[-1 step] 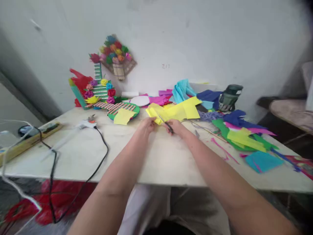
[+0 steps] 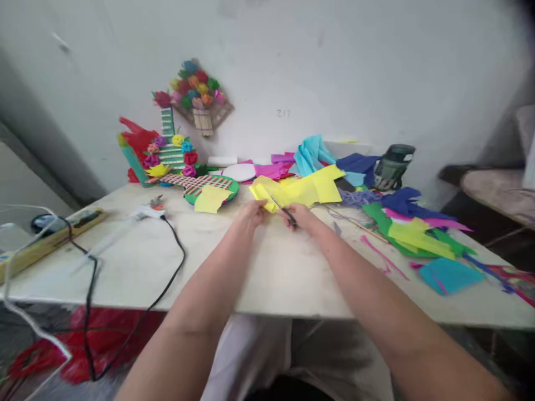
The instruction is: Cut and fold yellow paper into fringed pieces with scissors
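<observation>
Yellow paper point(image 2: 307, 189), pinched by the left hand point(image 2: 251, 214), meets scissors point(image 2: 282, 209) gripped in the right hand point(image 2: 304, 217), blades angled away-left.

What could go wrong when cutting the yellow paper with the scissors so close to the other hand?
1. The scissors in the right hand point toward the left hand, which pinches the yellow paper right beside the blades. A finger might get nicked.
2. The black cord dangles over the edge of the table near the left arm. A snag could pull the white tool off.
</observation>
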`<move>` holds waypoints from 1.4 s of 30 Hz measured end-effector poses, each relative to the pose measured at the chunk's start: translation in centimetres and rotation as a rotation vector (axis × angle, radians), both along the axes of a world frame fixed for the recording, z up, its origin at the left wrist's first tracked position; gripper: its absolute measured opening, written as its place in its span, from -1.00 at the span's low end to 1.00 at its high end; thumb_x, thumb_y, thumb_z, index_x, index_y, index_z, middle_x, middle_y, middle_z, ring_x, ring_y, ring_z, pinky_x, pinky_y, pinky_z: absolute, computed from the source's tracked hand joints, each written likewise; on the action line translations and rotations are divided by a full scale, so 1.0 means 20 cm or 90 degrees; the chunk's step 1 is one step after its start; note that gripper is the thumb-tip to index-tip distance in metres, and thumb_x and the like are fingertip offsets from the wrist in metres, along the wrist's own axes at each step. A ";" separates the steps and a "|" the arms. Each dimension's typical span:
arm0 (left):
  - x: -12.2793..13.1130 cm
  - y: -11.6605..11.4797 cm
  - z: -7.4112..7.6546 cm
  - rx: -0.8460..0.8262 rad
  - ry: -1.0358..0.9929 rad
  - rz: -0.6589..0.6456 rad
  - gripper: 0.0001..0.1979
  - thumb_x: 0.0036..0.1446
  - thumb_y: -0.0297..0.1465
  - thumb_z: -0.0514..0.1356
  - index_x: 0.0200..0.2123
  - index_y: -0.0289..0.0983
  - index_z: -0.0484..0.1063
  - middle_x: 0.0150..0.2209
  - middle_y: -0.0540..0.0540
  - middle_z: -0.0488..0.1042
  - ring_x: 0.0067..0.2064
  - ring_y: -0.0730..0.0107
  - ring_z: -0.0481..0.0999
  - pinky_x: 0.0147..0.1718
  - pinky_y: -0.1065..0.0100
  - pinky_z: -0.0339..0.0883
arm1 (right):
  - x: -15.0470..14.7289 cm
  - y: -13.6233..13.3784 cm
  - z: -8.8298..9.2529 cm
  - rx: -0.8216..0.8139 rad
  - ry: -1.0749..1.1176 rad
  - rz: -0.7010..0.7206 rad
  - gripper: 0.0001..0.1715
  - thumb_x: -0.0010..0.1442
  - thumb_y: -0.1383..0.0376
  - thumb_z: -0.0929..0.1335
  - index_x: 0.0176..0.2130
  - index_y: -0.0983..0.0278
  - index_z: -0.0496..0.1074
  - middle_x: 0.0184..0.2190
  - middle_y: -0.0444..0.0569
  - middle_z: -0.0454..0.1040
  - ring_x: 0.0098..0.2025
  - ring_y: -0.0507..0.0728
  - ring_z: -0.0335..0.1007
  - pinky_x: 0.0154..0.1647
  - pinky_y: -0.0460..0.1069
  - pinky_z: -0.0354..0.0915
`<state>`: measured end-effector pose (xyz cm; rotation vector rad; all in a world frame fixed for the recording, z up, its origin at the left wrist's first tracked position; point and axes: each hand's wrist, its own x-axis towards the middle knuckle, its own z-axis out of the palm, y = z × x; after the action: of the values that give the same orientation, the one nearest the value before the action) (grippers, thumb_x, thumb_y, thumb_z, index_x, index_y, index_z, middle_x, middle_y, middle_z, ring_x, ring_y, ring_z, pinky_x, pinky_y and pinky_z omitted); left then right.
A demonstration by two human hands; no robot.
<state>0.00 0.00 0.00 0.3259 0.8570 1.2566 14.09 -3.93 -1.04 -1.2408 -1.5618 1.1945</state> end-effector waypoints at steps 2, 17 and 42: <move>0.00 0.00 0.00 0.017 0.020 -0.010 -0.76 -0.02 -0.69 0.06 -0.26 -0.38 0.37 -0.46 -0.12 0.46 -0.48 0.40 0.49 -0.43 0.41 0.41 | 0.01 -0.01 0.01 0.005 0.011 0.030 -0.64 -0.08 0.14 0.41 -0.52 0.33 0.23 -0.79 -0.20 0.31 -0.82 -0.09 0.12 -0.83 -0.18 0.09; -0.04 -0.01 0.00 0.094 0.084 -0.045 -0.78 0.00 -0.69 0.03 -0.27 -0.42 0.33 -0.50 -0.12 0.46 -0.47 0.38 0.49 -0.39 0.36 0.41 | 0.08 -0.03 0.04 -0.002 0.014 0.084 -0.62 -0.07 0.15 0.39 -0.34 0.29 0.19 -0.77 -0.21 0.35 -0.80 -0.02 0.19 -0.81 -0.16 0.13; 0.00 -0.05 0.04 0.142 0.072 -0.077 -0.81 -0.02 -0.70 0.05 -0.35 -0.39 0.33 -0.46 -0.11 0.47 -0.44 0.40 0.49 -0.36 0.36 0.41 | 0.04 -0.01 0.00 0.032 0.061 0.020 -0.65 -0.09 0.09 0.38 -0.49 0.30 0.25 -0.76 -0.23 0.28 -0.78 -0.10 0.11 -0.80 -0.20 0.09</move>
<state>-0.03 -0.95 0.79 0.6233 0.7824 1.2313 14.81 -4.18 -1.05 -1.1134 -1.5371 1.2098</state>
